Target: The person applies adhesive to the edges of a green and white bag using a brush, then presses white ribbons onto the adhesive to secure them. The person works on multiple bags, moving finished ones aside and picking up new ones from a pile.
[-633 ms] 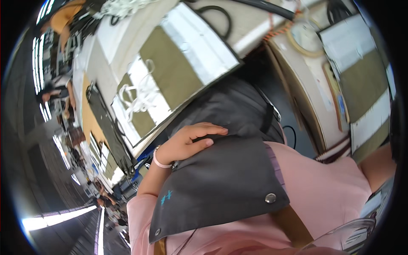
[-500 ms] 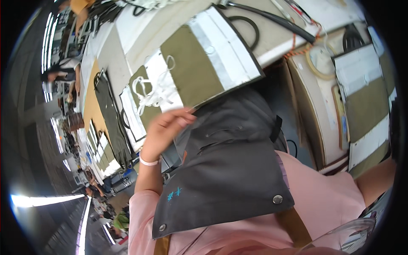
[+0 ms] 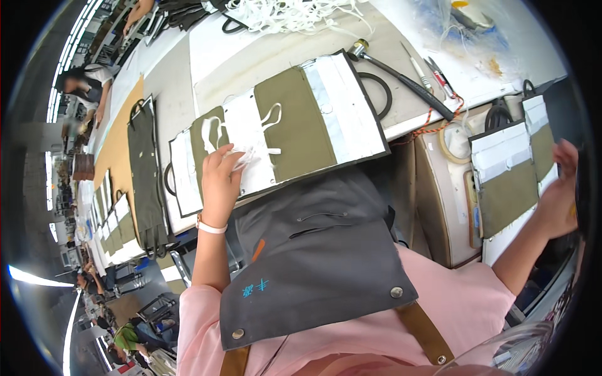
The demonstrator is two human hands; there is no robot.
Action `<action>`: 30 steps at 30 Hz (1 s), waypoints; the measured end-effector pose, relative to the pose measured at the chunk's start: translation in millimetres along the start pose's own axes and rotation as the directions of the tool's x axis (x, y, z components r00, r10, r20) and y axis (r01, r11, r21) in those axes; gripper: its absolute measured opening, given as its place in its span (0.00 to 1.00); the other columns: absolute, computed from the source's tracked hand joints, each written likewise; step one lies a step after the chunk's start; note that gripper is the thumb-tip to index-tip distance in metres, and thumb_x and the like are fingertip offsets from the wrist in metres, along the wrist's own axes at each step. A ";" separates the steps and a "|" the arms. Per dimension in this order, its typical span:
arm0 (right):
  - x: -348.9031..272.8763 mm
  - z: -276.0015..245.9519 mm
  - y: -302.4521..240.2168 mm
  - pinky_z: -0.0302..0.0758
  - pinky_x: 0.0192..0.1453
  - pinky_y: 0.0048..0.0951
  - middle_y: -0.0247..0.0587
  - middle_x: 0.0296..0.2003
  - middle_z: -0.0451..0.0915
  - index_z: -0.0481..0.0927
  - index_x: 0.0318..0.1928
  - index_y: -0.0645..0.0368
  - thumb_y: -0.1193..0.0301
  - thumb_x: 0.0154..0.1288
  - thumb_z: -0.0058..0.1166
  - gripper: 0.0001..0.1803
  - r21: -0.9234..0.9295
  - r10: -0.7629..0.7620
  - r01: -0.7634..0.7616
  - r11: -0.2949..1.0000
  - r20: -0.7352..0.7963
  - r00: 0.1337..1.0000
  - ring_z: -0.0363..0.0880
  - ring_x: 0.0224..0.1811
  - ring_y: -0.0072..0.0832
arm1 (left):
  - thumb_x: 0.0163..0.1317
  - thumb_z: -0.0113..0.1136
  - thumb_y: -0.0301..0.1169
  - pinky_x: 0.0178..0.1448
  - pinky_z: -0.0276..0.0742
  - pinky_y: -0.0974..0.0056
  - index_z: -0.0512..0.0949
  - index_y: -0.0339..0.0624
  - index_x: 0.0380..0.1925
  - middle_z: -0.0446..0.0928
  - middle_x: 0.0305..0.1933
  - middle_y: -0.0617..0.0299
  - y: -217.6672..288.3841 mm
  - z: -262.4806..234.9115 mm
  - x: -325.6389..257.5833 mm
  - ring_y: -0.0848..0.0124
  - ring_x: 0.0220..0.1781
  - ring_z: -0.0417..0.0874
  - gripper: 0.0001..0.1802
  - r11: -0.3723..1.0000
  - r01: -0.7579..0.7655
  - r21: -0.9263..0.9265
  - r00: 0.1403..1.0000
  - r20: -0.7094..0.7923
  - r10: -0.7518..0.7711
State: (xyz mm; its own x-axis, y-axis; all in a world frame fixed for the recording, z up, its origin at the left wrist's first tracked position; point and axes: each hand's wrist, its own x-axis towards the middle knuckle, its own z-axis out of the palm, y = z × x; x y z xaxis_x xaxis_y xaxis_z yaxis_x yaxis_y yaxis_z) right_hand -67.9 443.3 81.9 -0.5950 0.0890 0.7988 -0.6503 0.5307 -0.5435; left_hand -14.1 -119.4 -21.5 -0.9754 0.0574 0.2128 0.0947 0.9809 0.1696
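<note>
A flat bag panel [image 3: 301, 119] in olive and white, with dark edging and black loop handles, lies on the table in front of me. Loops of white tape [image 3: 273, 115] rest on its middle. My left hand [image 3: 219, 178] is over that part, fingers bent and closed on the white tape; the fingertips are slightly blurred. At the far right rim, my right hand [image 3: 557, 197] is raised beside similar olive-and-white panels [image 3: 509, 182]. Its fingers look apart and I see nothing held, though the picture's edge cuts part of it off.
A hammer [image 3: 401, 78] with a dark handle lies behind the panel, beside a white pen-like tool [image 3: 416, 66] and red-handled snips [image 3: 440, 76]. A tape roll [image 3: 453, 143] is at right. White tape [image 3: 282, 14] is heaped at the back. Folded dark bags [image 3: 147, 175] lie left.
My left hand has moved left and up onto the white tape from the panel's near edge. My right hand has come into view at the right. The view has shifted.
</note>
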 end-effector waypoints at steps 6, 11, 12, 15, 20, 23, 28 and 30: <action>-37.8 113.9 -19.8 0.79 0.45 0.33 0.53 0.42 0.83 0.71 0.54 0.66 0.69 0.79 0.34 0.15 0.191 0.093 -0.113 0.975 0.111 0.989 0.81 0.40 0.34 | 0.46 0.65 0.17 0.57 0.73 0.54 0.84 0.48 0.42 0.77 0.55 0.58 56.1 -19.5 2.3 0.54 0.56 0.74 0.20 0.983 -0.180 -0.028 0.976 -0.131 0.175; -83.2 196.0 -54.6 0.72 0.58 0.40 0.55 0.56 0.75 0.63 0.55 0.58 0.87 0.57 0.55 0.26 0.456 -0.169 -0.030 0.889 0.389 0.905 0.79 0.54 0.41 | 0.43 0.66 0.17 0.56 0.74 0.55 0.84 0.48 0.41 0.78 0.54 0.61 82.1 -23.4 11.2 0.55 0.55 0.74 0.22 0.948 -0.275 -0.161 0.953 -0.179 0.246; -95.2 207.5 -61.0 0.71 0.58 0.43 0.56 0.58 0.73 0.63 0.54 0.57 0.87 0.55 0.57 0.28 0.458 -0.180 -0.036 0.888 0.418 0.890 0.79 0.54 0.44 | 0.45 0.66 0.18 0.52 0.76 0.56 0.82 0.48 0.40 0.78 0.52 0.62 85.6 -24.2 12.9 0.56 0.51 0.76 0.20 0.938 -0.316 -0.144 0.937 -0.205 0.284; -106.4 227.0 -73.2 0.69 0.57 0.42 0.54 0.56 0.76 0.64 0.51 0.56 0.86 0.53 0.58 0.26 0.397 -0.222 0.055 0.916 0.388 0.895 0.80 0.48 0.41 | 0.44 0.67 0.18 0.51 0.76 0.57 0.82 0.47 0.40 0.79 0.51 0.62 91.3 -26.7 12.5 0.57 0.51 0.76 0.20 0.913 -0.336 -0.231 0.935 -0.200 0.294; -91.2 213.2 -65.6 0.74 0.38 0.34 0.51 0.41 0.81 0.67 0.47 0.59 0.89 0.56 0.51 0.20 0.333 -0.192 0.054 0.941 0.398 0.897 0.78 0.31 0.38 | 0.48 0.69 0.20 0.46 0.75 0.55 0.76 0.41 0.46 0.79 0.47 0.61 82.7 -20.4 12.8 0.56 0.45 0.77 0.22 0.897 -0.272 -0.348 0.947 -0.261 0.186; -83.0 198.0 -57.6 0.74 0.36 0.31 0.50 0.38 0.80 0.66 0.47 0.60 0.91 0.57 0.47 0.19 0.343 -0.218 0.097 0.934 0.334 0.917 0.78 0.31 0.37 | 0.50 0.68 0.20 0.46 0.74 0.55 0.73 0.39 0.48 0.80 0.44 0.59 71.6 -17.1 13.0 0.56 0.44 0.77 0.23 0.897 -0.268 -0.351 0.943 -0.287 0.169; -68.8 169.6 -51.1 0.74 0.38 0.27 0.52 0.39 0.78 0.65 0.48 0.61 0.90 0.63 0.43 0.17 0.248 -0.153 0.089 0.965 0.256 0.955 0.78 0.35 0.32 | 0.52 0.67 0.19 0.48 0.73 0.56 0.76 0.39 0.44 0.80 0.41 0.56 58.2 -18.7 12.7 0.56 0.44 0.77 0.18 0.937 -0.234 -0.259 0.949 -0.270 0.163; -62.6 159.4 -49.5 0.73 0.38 0.25 0.52 0.40 0.78 0.64 0.49 0.61 0.90 0.65 0.42 0.16 0.223 -0.105 0.059 0.973 0.205 0.973 0.77 0.36 0.29 | 0.54 0.64 0.20 0.48 0.73 0.56 0.80 0.42 0.40 0.79 0.42 0.57 53.8 -18.4 17.0 0.56 0.44 0.77 0.12 0.944 -0.220 -0.246 0.950 -0.275 0.150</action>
State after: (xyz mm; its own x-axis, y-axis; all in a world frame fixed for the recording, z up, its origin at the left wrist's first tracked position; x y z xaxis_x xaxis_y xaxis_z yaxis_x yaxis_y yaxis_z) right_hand -73.7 277.1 17.7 -0.6070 -0.1419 0.7819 -0.7730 0.3338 -0.5395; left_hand -21.9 -69.1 8.9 -0.8576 0.1503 0.4918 0.3529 0.8676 0.3503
